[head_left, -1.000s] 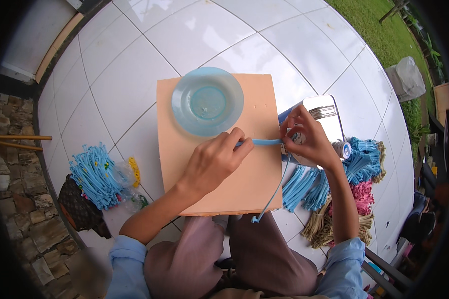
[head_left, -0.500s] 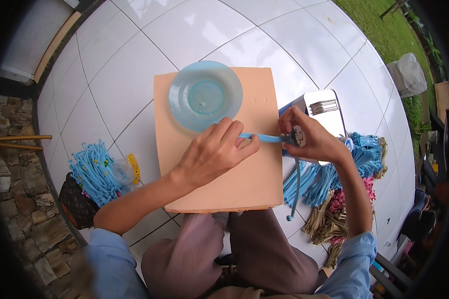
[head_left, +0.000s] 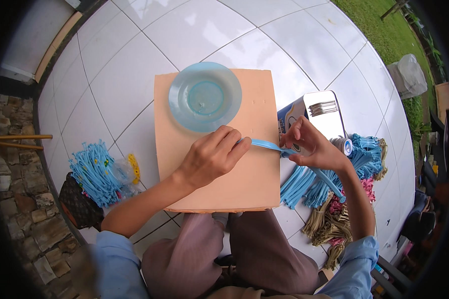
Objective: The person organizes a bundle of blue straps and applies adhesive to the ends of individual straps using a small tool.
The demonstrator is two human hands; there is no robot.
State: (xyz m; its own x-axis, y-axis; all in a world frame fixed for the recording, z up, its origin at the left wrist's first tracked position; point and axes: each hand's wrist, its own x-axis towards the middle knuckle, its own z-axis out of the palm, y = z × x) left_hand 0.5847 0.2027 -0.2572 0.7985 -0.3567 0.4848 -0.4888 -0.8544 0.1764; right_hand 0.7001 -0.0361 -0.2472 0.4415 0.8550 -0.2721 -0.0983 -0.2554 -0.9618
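Blue strip (head_left: 266, 144) stretches over tan board (head_left: 244, 187), white-tiled floor (head_left: 129, 74) around.

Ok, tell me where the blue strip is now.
In the head view, right of centre, the blue strip stretches from the left hand to the right hand, over the right edge of the tan board.

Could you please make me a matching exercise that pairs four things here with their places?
Things
1. blue strip
2. bluish bowl
3. dark brown bag
4. whitish plastic bag

Places
A. on the far part of the peach board
B. by the grass
C. between left hand and right hand
D. at left, beside blue cords

Pairs: 1-C, 2-A, 3-D, 4-B
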